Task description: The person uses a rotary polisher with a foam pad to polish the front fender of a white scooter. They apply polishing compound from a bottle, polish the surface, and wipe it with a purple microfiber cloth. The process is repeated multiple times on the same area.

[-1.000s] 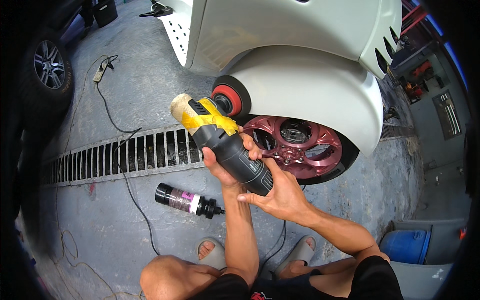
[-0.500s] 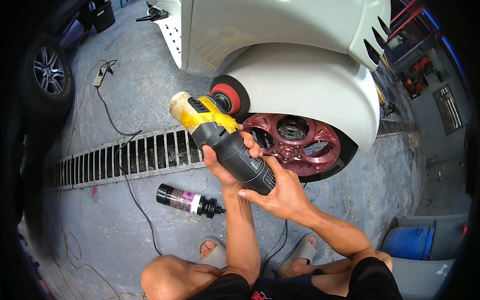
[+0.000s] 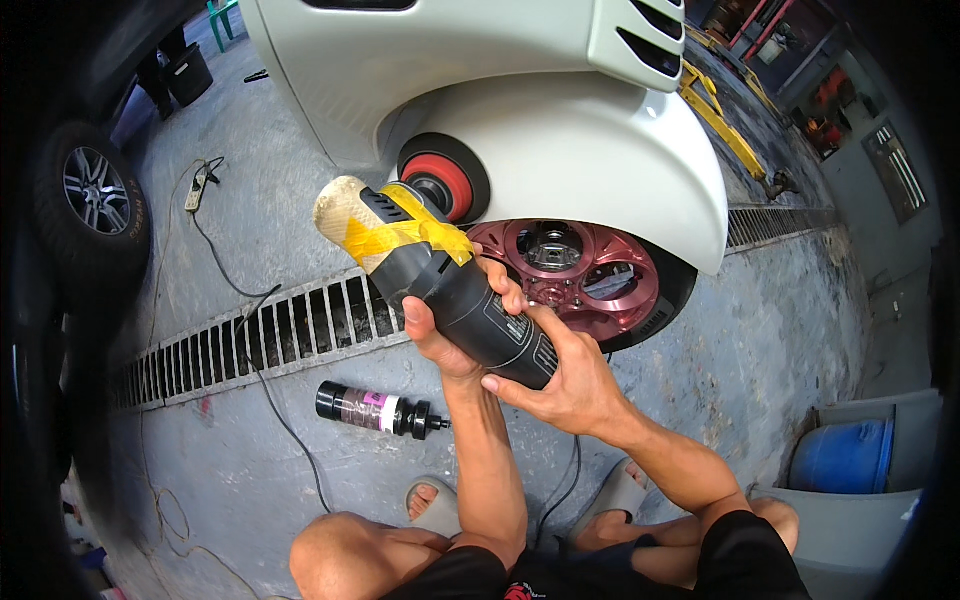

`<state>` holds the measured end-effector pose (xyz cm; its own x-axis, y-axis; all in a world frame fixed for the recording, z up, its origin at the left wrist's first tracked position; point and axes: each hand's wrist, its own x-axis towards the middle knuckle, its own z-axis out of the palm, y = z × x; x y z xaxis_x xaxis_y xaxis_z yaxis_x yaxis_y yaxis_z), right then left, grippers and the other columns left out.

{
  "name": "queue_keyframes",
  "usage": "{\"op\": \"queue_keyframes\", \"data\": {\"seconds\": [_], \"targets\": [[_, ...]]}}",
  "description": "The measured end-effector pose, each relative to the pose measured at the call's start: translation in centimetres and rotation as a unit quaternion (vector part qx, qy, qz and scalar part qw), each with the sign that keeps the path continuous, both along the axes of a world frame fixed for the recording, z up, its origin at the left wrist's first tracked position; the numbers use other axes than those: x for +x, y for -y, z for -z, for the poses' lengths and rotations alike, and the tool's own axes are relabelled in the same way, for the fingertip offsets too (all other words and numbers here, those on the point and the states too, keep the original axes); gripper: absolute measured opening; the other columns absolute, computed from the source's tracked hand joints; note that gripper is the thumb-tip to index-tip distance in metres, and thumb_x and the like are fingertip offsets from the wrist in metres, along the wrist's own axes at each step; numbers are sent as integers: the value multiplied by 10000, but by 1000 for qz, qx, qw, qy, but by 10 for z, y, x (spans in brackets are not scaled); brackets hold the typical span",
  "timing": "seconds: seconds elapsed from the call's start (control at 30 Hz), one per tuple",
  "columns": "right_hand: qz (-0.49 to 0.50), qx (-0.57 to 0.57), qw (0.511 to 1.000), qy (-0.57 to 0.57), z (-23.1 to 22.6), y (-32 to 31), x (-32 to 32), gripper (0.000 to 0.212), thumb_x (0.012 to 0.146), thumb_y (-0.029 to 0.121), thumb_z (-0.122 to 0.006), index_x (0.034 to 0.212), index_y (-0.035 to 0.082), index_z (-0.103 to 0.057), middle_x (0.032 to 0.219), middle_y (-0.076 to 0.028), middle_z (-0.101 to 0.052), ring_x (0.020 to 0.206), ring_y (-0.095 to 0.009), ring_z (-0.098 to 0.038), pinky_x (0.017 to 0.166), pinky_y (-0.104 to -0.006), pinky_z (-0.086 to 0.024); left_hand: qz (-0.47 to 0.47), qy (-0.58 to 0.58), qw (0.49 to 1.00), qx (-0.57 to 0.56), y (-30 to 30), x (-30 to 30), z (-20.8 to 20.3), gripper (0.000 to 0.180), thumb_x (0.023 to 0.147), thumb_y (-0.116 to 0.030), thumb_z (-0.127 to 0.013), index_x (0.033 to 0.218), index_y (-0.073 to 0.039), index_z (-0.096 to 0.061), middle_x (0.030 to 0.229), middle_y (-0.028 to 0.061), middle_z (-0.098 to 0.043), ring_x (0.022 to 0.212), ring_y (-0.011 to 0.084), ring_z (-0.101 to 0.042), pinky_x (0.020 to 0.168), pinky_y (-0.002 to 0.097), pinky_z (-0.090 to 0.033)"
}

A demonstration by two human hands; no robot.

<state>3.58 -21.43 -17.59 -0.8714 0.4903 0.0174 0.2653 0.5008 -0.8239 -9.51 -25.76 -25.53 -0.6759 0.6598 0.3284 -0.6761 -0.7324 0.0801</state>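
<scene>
"So, what kind of room is it?"

"A workshop: worn grey-blue concrete floor [image 3: 710, 375], scuffed and stained, with a metal drain grate [image 3: 281, 368] running across it from the left, and a grey wall [image 3: 865, 275] on the far right."

"And the count, from the left?"

"One dark-tyred silver wheel [image 3: 97, 190], one black bucket [image 3: 188, 78] on the far side, one pale power strip [image 3: 194, 196], then one black-capped bottle [image 3: 372, 408] lying on its side, just near of the grate."

"The middle?"

"One polisher [image 3: 440, 290], black and wrapped with yellow tape, held up above the floor, left of the white panel [image 3: 600, 150]. Two hands grip it: the left hand [image 3: 447, 345] wraps the body, the right hand [image 3: 570, 380] is closed round the rear end. Its one red-and-black pad [image 3: 440, 178] is by the panel's left edge; I can't tell whether they touch."

"What else?"

"Two grey sandals [image 3: 437, 510] at the near side, one pinkish wheel [image 3: 592, 326] under the panel, and one blue drum [image 3: 842, 458] at the near right."
</scene>
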Motion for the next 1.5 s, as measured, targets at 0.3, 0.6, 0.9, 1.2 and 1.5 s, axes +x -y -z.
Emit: {"op": "queue_keyframes", "data": {"seconds": [0.3, 0.6, 0.9, 1.2, 1.5], "targets": [[13, -9, 995, -97, 4, -11, 16, 696, 772, 299, -894, 1271, -59, -567, 994, -211, -747, 909, -277, -772, 793, -368, -599, -4, -72, 996, -49, -11, 16, -24, 914, 824, -741, -706, 1317, -4, -484, 948, 165, -611, 790, 262, -670, 722, 376, -599], [25, -41, 990, -136, 0, -18, 35, 682, 770, 271, -888, 1280, -53, -570, 1040, -165, -743, 949, -196, -742, 842, -334, -585, 5, -120, 990, -71, -19, 34, -44, 940, 834, -716, -699, 1335, 43, -459, 934, 179, -611, 773, 268, -669, 695, 370, -593], [30, -62, 984, -163, 1, -25, 50, 664, 771, 281, -887, 1262, -43, -579, 1045, -152, -735, 933, -181, -730, 837, -325, -578, 3, -175, 980, -91, -27, 44, -55, 966, 847, -731, -682, 1334, 69, -450, 927, 190, -614, 756, 272, -677, 684, 372, -598], [30, -88, 980, -174, -2, -28, 56, 648, 776, 280, -884, 1238, -45, -567, 1048, -146, -728, 943, -175, -719, 840, -322, -572, 14, -180, 977, -109, -29, 50, -62, 985, 830, -728, -700, 1343, 72, -442, 923, 188, -609, 758, 278, -677, 695, 383, -600], [34, -107, 968, -223, 5, -22, 52, 645, 782, 254, -874, 1247, -62, -558, 1081, -172, -714, 983, -189, -717, 865, -328, -572, 24, -202, 970, -133, -24, 50, -63, 971, 800, -642, -792, 1353, 78, -447, 942, 200, -623, 781, 288, -682, 703, 382, -602]]}}
